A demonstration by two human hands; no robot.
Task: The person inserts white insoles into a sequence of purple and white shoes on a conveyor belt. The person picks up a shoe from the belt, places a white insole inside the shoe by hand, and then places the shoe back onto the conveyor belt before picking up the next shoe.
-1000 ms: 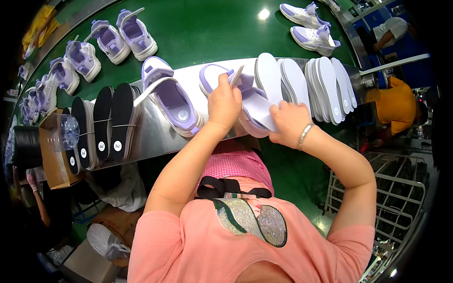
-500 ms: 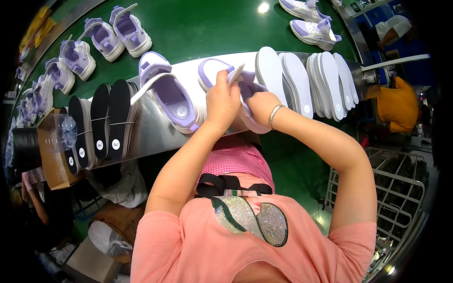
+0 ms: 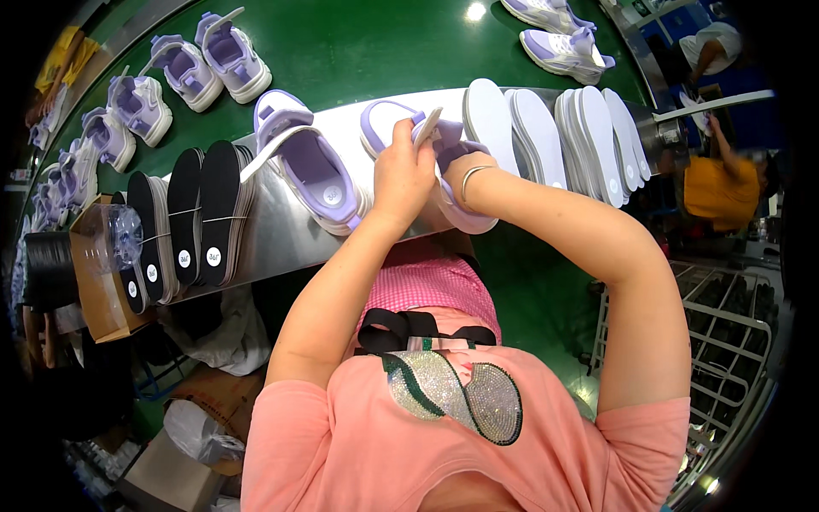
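Observation:
A white and lilac sneaker (image 3: 469, 219) stands on the metal bench in front of me, toe pointing away. My left hand (image 3: 404, 177) grips its upper near the raised pale strap. My right hand (image 3: 467, 175), with a bangle at the wrist, reaches down into the shoe opening, so its fingers are hidden inside. Just left of my hands stands the matching sneaker (image 3: 317, 175), its strap folded aside and a lilac insole with a round white sticker showing inside.
Stacks of white insoles (image 3: 589, 136) lie on the right of the bench, and bundled black insoles (image 3: 223, 205) on the left beside an open carton (image 3: 107, 286). More sneakers (image 3: 230, 55) line the green conveyor (image 3: 367, 43). A wire rack (image 3: 725, 333) stands at right; a co-worker in orange (image 3: 721, 192) is beyond.
My right hand has pushed deeper into the shoe, its wrist and bangle now nearer the opening. My left hand keeps its grip. The co-worker at right has raised an arm holding a shoe.

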